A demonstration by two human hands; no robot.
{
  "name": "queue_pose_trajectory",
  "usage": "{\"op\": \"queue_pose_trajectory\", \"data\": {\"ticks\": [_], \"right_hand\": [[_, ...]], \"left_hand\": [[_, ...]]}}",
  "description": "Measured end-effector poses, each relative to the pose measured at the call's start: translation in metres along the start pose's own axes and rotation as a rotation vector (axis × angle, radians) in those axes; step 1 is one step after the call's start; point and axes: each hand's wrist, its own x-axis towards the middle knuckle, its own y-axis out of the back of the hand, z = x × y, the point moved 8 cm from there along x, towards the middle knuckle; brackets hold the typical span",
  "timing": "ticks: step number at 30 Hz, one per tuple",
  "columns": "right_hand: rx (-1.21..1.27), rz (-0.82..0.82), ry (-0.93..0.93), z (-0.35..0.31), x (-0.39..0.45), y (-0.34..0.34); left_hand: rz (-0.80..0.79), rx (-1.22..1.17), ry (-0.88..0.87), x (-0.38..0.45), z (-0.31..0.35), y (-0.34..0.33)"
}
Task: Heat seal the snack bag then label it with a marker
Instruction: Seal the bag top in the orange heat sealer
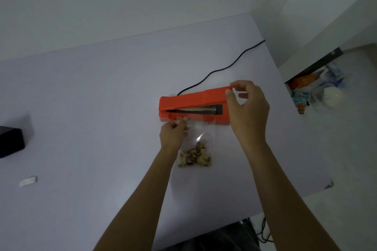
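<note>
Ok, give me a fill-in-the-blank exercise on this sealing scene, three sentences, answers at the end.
1. The heat sealer on the table is coloured ____.
2. The right hand grips the free end of the sealer's ____, which is raised.
3. The left hand pinches the top edge of the clear bag, which holds ____ at its bottom.

Missing words: orange; lid; cookies

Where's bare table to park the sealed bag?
Free: wide patch between black box and orange sealer; also near edge below the white tag. Crowded: around snack bag, under both forearms.
</note>
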Motion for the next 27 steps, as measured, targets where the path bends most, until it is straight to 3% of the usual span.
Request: {"op": "queue_pose_trajectory", "data": {"ticks": [10,21,27], "right_hand": [[-0.038,-0.033,-0.139,0.077,0.011,-0.026],[0.01,-0.116,-0.165,0.101,0.017,-0.039],[0.138,-0.175,-0.232,0.11,0.019,-0.044]], "left_hand": [[0.007,0.011,-0.001,0.002,0.0,0.001],[-0.033,0.008,-0.013,0.004,-0.002,0.004],[-0.136,0.277,-0.065,0.006,-0.023,0.021]]}}
